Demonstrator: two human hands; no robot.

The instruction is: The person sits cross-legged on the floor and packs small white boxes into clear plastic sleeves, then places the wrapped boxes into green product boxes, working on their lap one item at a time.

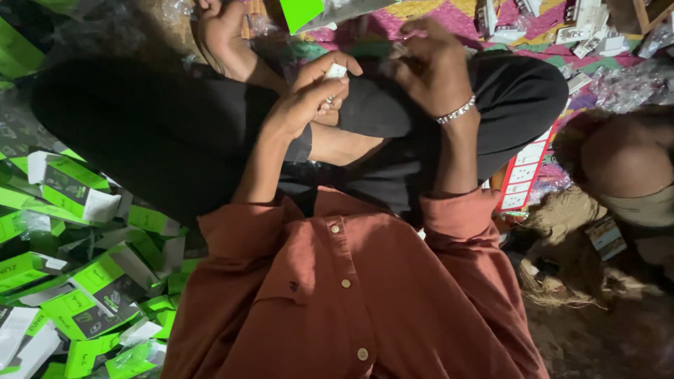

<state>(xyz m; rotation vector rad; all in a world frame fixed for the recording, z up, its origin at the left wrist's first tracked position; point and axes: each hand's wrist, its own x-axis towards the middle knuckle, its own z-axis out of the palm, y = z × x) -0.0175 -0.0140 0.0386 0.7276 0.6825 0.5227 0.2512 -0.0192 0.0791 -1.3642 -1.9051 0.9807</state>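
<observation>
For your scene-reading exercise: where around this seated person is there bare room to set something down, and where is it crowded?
Bare room: the dark ground at lower right, below the straw-coloured fibre bundle. Crowded: the pile of green-and-white boxes beside the left arm, and the white parts on the patterned mat ahead. The left hand holds a small white piece; the right hand is curled alongside.

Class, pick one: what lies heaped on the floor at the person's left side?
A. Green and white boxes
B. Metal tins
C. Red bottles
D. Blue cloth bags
A: green and white boxes are piled there, beside the left hand, which holds a small white part.
</observation>
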